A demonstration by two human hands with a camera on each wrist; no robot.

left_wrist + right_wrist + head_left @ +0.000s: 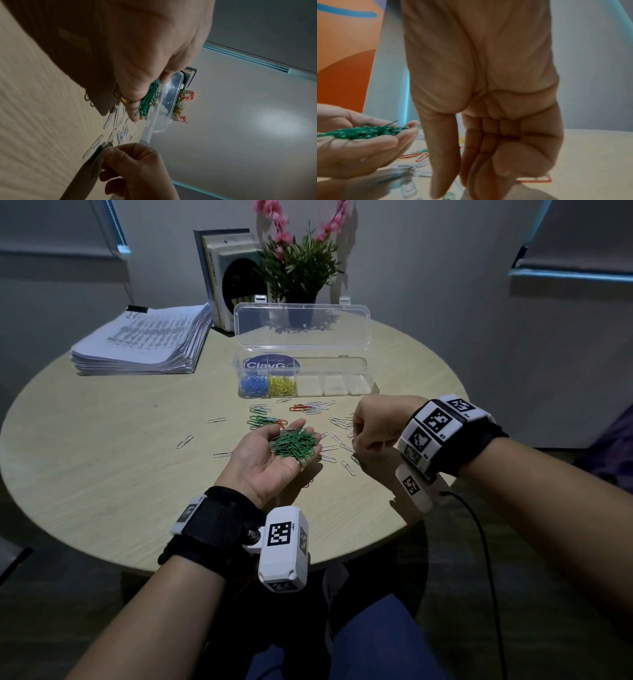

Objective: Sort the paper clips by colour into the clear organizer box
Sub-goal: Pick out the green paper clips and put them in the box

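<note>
My left hand lies palm up above the table and carries a heap of green paper clips, which the left wrist view also shows as green clips. My right hand hangs just to its right with fingers curled. Its thumb and forefinger point down and pinch a green paper clip lying on the table. The clear organizer box stands behind with its lid up. It holds blue clips in the leftmost compartment and yellow clips beside them. White clips, red clips and green clips lie loose.
A stack of papers sits at the back left of the round table. Books and a potted plant stand behind the box. A black cable hangs from my right wrist past the table's edge.
</note>
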